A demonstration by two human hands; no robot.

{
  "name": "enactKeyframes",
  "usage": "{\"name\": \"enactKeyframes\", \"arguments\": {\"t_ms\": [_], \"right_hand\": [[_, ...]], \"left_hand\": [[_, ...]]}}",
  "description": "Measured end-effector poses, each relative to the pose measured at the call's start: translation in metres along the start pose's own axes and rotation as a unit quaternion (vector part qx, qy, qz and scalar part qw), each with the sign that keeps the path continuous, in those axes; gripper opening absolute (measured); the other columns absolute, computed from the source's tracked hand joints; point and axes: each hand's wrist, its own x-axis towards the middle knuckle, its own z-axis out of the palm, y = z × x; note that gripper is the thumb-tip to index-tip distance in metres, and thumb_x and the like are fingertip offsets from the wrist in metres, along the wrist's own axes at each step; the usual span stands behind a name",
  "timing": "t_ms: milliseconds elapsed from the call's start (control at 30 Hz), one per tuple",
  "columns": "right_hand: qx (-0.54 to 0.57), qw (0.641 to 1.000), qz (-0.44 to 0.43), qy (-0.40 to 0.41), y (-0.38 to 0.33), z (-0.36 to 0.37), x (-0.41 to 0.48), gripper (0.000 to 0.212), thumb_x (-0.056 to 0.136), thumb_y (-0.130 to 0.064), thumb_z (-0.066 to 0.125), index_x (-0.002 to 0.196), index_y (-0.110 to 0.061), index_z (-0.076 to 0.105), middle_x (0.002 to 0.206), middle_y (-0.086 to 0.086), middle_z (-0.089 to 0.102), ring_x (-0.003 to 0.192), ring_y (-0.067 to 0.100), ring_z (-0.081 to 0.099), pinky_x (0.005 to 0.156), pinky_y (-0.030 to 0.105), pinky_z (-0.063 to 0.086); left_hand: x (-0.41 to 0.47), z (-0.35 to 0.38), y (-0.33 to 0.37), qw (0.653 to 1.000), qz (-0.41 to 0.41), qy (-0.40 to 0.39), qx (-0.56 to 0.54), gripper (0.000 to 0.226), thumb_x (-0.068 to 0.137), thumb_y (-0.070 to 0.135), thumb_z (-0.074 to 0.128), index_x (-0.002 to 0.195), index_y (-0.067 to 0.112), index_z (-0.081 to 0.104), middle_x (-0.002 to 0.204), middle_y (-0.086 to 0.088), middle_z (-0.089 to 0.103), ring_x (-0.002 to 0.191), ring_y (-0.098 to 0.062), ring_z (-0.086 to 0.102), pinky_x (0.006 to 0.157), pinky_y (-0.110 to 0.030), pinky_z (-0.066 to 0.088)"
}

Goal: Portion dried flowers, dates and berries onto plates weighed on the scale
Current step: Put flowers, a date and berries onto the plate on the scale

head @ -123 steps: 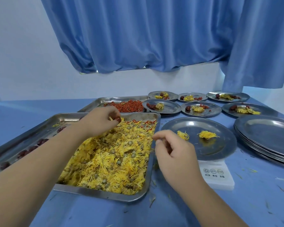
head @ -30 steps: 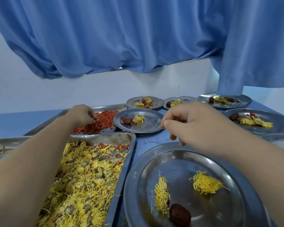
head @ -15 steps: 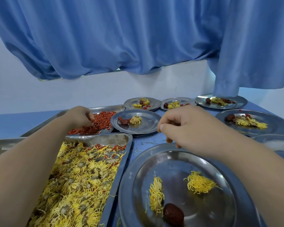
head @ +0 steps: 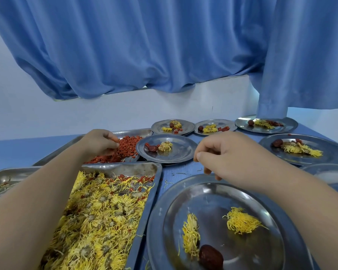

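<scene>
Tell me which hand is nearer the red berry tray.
Left. The left hand is inside the berry tray, pinching berries; the right hand hovers apart, over the near plate.

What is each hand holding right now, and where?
The left hand pinches red berries in their tray with its fingertips. The right hand is curled over the near plate; whether it holds anything cannot be told.

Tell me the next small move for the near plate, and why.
Probably lift a pinch of red berries with the left hand, which is among them, and drop it on the near plate: it holds two flower clumps and one date but no berries, unlike the filled plates behind.
</scene>
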Motion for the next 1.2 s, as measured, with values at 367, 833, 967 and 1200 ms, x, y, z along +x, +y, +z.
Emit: {"name": "enactKeyframes", "arguments": {"t_ms": [367,833,967,1200], "right_hand": [[0.021,0.999,0.019,0.023,0.003,-0.014,0.001,0.02,0.088,-0.026,0.054,0.074,-0.028,0.068,0.069,-0.016,0.068,0.058,0.005,0.065,0.052,0.019,0.053],[0.102,0.988,0.035,0.113,-0.006,-0.054,-0.009,0.014,0.084,-0.018,0.058,0.076,-0.016,0.07,0.065,0.002,0.068,0.048,0.012,0.059,0.05,0.026,0.046],[0.093,0.989,0.033,0.106,-0.011,-0.06,-0.014,0.014,0.085,-0.021,0.058,0.077,-0.019,0.07,0.067,0.0,0.07,0.047,0.007,0.059,0.051,0.027,0.048],[0.047,0.997,0.038,0.037,-0.017,-0.072,-0.022,0.014,0.086,-0.024,0.057,0.081,-0.021,0.069,0.072,-0.003,0.072,0.053,0.007,0.065,0.049,0.021,0.05]], "left_hand": [[-0.053,0.015,0.058,0.959,0.001,-0.118,-0.257,0.015,0.087,-0.012,0.055,0.087,0.002,0.056,0.078,-0.015,0.061,0.059,-0.016,0.064,0.054,-0.02,0.054],[-0.187,0.115,0.14,0.91,0.115,-0.369,-0.152,0.025,0.078,-0.013,0.068,0.083,0.011,0.07,0.087,-0.011,0.071,0.086,-0.026,0.07,0.084,-0.042,0.056],[-0.194,0.118,0.145,0.925,0.165,-0.343,-0.003,0.024,0.081,-0.003,0.072,0.098,0.014,0.069,0.094,0.001,0.075,0.088,-0.013,0.071,0.088,-0.033,0.056],[-0.197,0.122,0.142,0.942,0.235,-0.22,0.094,0.025,0.076,0.013,0.08,0.088,0.033,0.071,0.085,0.012,0.07,0.069,-0.003,0.064,0.071,-0.019,0.054]]}}
